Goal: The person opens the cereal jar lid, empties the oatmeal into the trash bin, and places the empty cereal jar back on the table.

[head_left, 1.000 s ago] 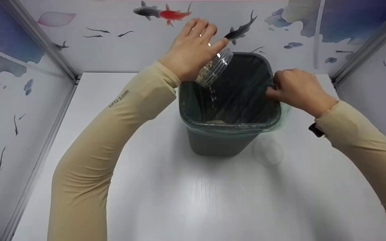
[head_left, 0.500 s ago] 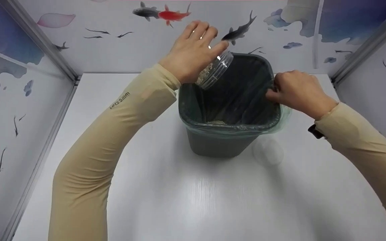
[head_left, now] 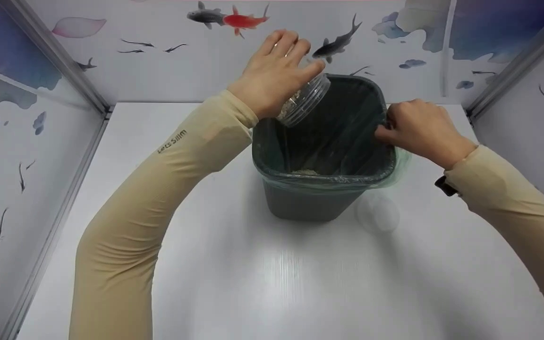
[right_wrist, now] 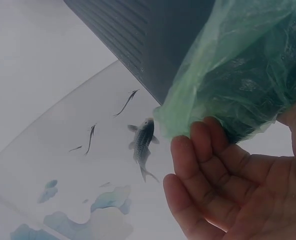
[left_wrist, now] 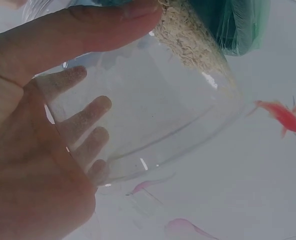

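Note:
My left hand [head_left: 276, 78] grips a clear jar [head_left: 306, 99], tilted with its mouth down over the left rim of a dark grey bin [head_left: 307, 205]. In the left wrist view, pale flakes [left_wrist: 185, 40] lie along one side of the jar, and fingers show through its wall. A green plastic bag [right_wrist: 243, 75] lines the bin and folds over its rim. On the bin's right rim my right hand [head_left: 420, 127] holds the edge, fingers curled over rim and bag. A small heap of flakes [head_left: 305, 172] shows inside the bin.
A round translucent lid [head_left: 383, 215] lies on the white table [head_left: 234, 283], just right of the bin's base. Fish-patterned panels [head_left: 158, 71] stand behind and at both sides.
A second ago flakes were falling from the jar into the bin; now no falling stream shows. The left hand has shifted slightly right and down with the jar. The right hand stays put.

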A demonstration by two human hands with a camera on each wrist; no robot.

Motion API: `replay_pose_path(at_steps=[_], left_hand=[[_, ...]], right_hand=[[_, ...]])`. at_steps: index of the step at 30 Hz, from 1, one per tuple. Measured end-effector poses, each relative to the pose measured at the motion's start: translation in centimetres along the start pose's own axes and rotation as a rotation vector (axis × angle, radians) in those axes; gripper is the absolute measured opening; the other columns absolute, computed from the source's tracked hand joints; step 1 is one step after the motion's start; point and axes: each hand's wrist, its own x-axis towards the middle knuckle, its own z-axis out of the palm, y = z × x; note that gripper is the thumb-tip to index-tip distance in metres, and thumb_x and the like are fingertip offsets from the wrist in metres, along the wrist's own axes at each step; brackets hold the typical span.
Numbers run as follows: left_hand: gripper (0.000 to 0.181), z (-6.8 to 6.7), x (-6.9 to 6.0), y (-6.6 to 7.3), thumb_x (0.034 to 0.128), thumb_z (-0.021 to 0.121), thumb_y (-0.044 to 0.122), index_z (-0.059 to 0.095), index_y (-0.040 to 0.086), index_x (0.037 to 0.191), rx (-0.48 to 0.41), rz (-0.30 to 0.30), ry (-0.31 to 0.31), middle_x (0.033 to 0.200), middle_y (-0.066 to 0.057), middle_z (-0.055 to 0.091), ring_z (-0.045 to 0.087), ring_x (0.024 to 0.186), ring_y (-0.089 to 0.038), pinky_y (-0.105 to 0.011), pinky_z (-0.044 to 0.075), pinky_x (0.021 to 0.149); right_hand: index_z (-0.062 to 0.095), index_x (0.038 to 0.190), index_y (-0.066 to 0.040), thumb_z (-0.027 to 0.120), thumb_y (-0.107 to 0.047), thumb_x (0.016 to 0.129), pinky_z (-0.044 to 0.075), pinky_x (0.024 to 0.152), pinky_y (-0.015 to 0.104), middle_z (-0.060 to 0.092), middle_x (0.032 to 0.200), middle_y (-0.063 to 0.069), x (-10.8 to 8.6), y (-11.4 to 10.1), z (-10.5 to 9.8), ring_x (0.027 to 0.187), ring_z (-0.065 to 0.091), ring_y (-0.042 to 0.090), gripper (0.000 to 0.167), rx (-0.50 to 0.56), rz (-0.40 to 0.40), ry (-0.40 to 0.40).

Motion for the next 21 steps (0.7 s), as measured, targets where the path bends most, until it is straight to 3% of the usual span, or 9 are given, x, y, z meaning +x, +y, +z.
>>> replay_pose_path(at_steps=[9,16,21], left_hand=[[0.084,-0.02,0.28,0.22,0.077,0.069,-0.005,0.031,0.017,0.148,0.001,0.021,-0.01,0.147,-0.021,0.027,0.017,0.137,-0.038,-0.047,0.009,0.114],[0.072,-0.12,0.27,0.45,0.0862,0.061,-0.004,0.031,0.017,0.148,0.023,0.021,0.005,0.146,-0.02,0.028,0.018,0.137,-0.037,-0.046,0.009,0.113],[0.074,-0.33,0.34,0.63,0.0864,0.062,-0.002,0.029,0.018,0.15,0.036,0.023,-0.009,0.147,-0.02,0.026,0.017,0.137,-0.037,-0.047,0.009,0.113]], right_hand=[[0.044,0.059,-0.01,0.055,-0.019,0.084,0.029,0.042,0.035,0.038,0.053,0.001,-0.02,-0.15,-0.19,0.049,0.04,0.021,0.028,-0.015,0.01,-0.007],[0.042,0.058,-0.01,0.055,-0.018,0.082,0.028,0.042,0.035,0.036,0.052,0.001,-0.01,-0.27,-0.25,0.048,0.039,0.021,0.028,-0.02,0.006,-0.009],[0.042,0.058,-0.01,0.055,-0.018,0.082,0.029,0.042,0.035,0.036,0.053,0.001,0.0,-0.27,-0.27,0.049,0.04,0.021,0.028,-0.015,0.015,-0.016]])
